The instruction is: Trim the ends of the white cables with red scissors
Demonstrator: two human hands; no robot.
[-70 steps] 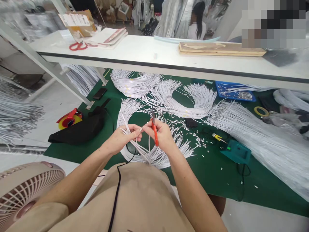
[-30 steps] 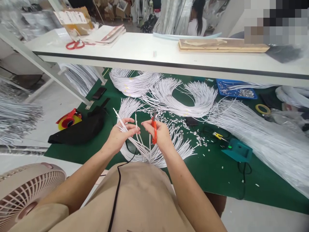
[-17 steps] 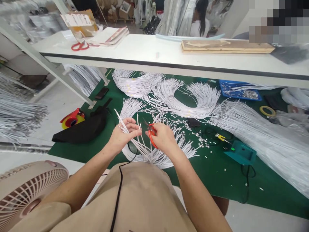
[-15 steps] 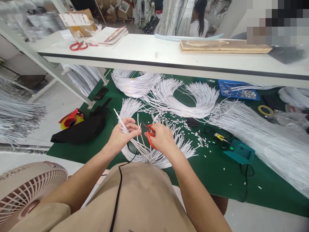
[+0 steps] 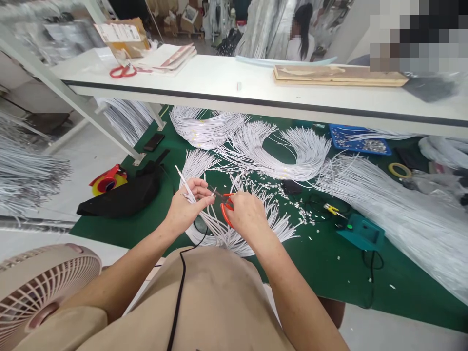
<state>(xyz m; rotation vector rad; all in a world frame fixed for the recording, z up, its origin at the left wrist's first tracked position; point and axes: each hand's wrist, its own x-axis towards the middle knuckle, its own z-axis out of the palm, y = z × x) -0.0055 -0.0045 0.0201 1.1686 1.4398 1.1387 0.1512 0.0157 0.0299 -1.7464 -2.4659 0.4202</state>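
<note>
My left hand [image 5: 188, 204] is closed on white wires [image 5: 185, 181], whose ends stick up past the fingers. Gripped in my right hand [image 5: 246, 214] is a pair of red-handled pliers or cutters [image 5: 226, 214]; the exact kind is too small to tell. The tool's dark jaws point left and meet a wire end by my left fingertips. Below both hands a bundle of white wires [image 5: 234, 239] lies curved on the green table. Small white scraps [image 5: 270, 184] are strewn just beyond my right hand.
More coiled white wire bundles [image 5: 278, 163] lie farther back, under a white shelf [image 5: 219, 73]. To the right are a teal device [image 5: 361, 231], a blue tray [image 5: 360, 141] and a tape roll [image 5: 399, 170]. A black bag [image 5: 124, 200] and a fan [image 5: 47, 287] are on the left.
The tool in my right hand has tilted and moved slightly left, its jaws now at the wire end beside my left fingertips. My left hand has barely moved.
</note>
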